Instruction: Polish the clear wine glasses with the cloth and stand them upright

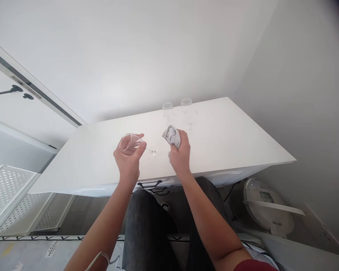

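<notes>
One glass point(127, 144), partly covered, gripped by left hand point(128, 162) | right hand point(182, 154) clutches cloth point(173, 137), partly hidden

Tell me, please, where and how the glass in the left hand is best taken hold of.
Probably by the stem, pinched from the right. The glass is tilted, mouth to the left, with the left hand around its bowl; the thin stem sticks out bare toward the right hand, which holds a cloth.
</notes>
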Action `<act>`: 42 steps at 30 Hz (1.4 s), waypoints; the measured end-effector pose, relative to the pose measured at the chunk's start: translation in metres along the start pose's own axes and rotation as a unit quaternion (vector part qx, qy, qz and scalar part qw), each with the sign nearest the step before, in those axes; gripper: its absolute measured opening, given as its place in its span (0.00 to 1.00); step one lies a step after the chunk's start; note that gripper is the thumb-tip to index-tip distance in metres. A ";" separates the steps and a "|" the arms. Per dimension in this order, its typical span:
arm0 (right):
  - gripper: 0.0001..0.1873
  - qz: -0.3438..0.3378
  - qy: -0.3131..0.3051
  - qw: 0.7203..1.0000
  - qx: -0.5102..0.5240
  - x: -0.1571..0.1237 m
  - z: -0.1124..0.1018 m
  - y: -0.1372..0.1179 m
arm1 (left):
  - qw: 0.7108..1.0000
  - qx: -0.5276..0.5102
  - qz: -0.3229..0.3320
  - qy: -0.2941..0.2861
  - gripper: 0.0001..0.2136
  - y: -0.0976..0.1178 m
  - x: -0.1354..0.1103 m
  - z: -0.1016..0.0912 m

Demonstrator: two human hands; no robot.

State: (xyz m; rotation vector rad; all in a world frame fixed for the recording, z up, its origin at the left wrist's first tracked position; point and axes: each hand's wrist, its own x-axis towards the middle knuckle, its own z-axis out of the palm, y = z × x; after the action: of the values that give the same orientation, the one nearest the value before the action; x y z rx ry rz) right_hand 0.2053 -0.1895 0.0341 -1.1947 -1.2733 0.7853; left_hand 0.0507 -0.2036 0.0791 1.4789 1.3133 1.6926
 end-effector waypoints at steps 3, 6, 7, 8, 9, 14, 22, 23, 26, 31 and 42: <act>0.16 -0.028 -0.111 0.990 -0.087 0.003 -0.030 -0.006 | 0.999 0.028 -0.026 0.009 0.17 -0.013 -0.006 0.012; 0.17 0.002 -0.248 0.951 -0.188 -0.005 -0.048 -0.016 | 0.997 0.056 -0.035 -0.045 0.19 -0.020 -0.009 0.029; 0.18 0.003 -0.262 0.938 -0.227 -0.009 -0.051 -0.018 | 0.995 0.069 -0.032 -0.063 0.19 -0.021 -0.009 0.035; 0.17 -0.001 -0.273 0.925 -0.265 -0.013 -0.054 -0.018 | 0.993 0.084 -0.027 -0.079 0.19 -0.022 -0.009 0.042; 0.13 -0.004 -0.284 0.911 -0.298 -0.016 -0.056 -0.018 | 0.991 0.098 -0.021 -0.091 0.19 -0.024 -0.009 0.048; 0.07 0.000 -0.310 0.865 -0.395 -0.018 -0.072 -0.009 | 0.987 0.101 -0.026 -0.126 0.20 -0.034 -0.009 0.080; 0.12 -0.010 -0.274 0.875 -0.399 -0.006 -0.090 0.008 | 0.983 0.065 -0.050 -0.164 0.21 -0.045 -0.010 0.128; 0.11 -0.004 -0.274 0.875 -0.400 -0.005 -0.091 0.011 | 0.982 0.069 -0.053 -0.166 0.22 -0.045 -0.009 0.132; 0.12 0.013 -0.267 0.874 -0.407 0.000 -0.093 0.015 | 0.980 0.064 -0.065 -0.178 0.25 -0.048 -0.009 0.143; 0.14 0.052 -0.263 0.865 -0.424 0.007 -0.102 0.019 | 0.971 0.008 -0.099 -0.217 0.27 -0.056 -0.011 0.155; 0.14 0.063 -0.257 0.878 -0.399 0.010 -0.108 0.028 | 0.968 -0.030 -0.138 -0.208 0.27 -0.068 -0.013 0.129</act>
State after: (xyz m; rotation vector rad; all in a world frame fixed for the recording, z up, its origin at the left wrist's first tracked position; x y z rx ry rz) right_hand 0.3161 -0.1975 0.0226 -1.8066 -2.0999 0.7069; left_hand 0.1623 -0.1471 0.0029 1.4387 1.1617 1.1577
